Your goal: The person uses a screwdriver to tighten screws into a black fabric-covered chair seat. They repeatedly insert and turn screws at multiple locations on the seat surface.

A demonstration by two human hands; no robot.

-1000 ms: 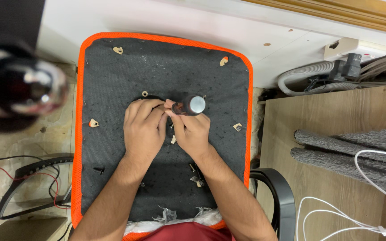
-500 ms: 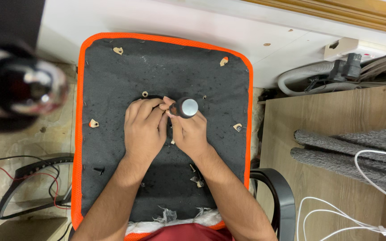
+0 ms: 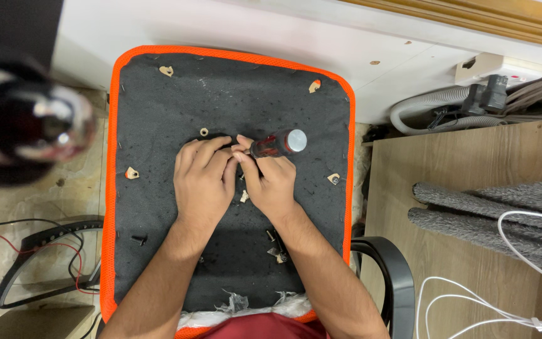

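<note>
Now tilted right from upright, the screwdriver (image 3: 275, 144) lies gripped in the right hand (image 3: 270, 182), left hand (image 3: 203, 182) cupped against it on the seat panel (image 3: 158, 238), suggesting a regrip.

Screwdriver (image 3: 276, 144): dark red/black handle w/ round silver-grey butt cap, lying tilted, cap end pointing up-right toward camera, tip end hidden under the fingers. Held in right hand (image 3: 271, 182), fingers wrapped round the lower handle. Left hand (image 3: 203, 182) lies flat just beside, fingertips touching the right hand near the tool's tip. Both rest mid-panel on the upturned chair seat base (image 3: 221, 94): black fabric underside, orange mesh rim, lying flat, a few beige mounting tabs & a small ring-shaped hole near the hands.
</note>
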